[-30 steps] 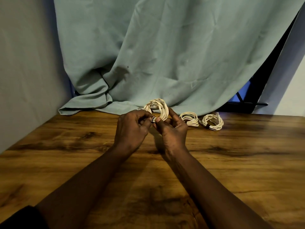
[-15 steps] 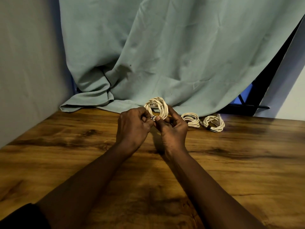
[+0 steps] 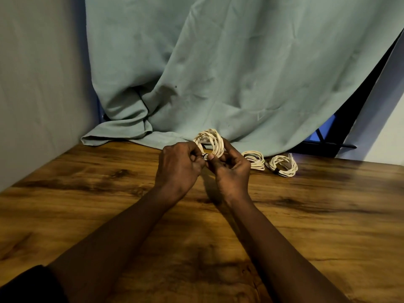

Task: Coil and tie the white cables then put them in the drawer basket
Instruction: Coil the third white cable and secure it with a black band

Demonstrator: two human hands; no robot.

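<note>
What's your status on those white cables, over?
Left hand and right hand pinch lifted coil at dark tie. Second coil, third coil lie on table. Nothing in the way.

I see wooden table [image 3: 328,215] filling lower view, dark grain streaks across top. Teal cloth [image 3: 240,73] hangs behind it, creased, lower hem bunched on table's far edge at left. Grey wall [image 3: 39,95] on left side. Right of cloth: dark opening [image 3: 358,110], blue patch [image 3: 325,130] inside, black bar [image 3: 328,146] along its base. Pale wall [image 3: 391,132] at far right.
</note>
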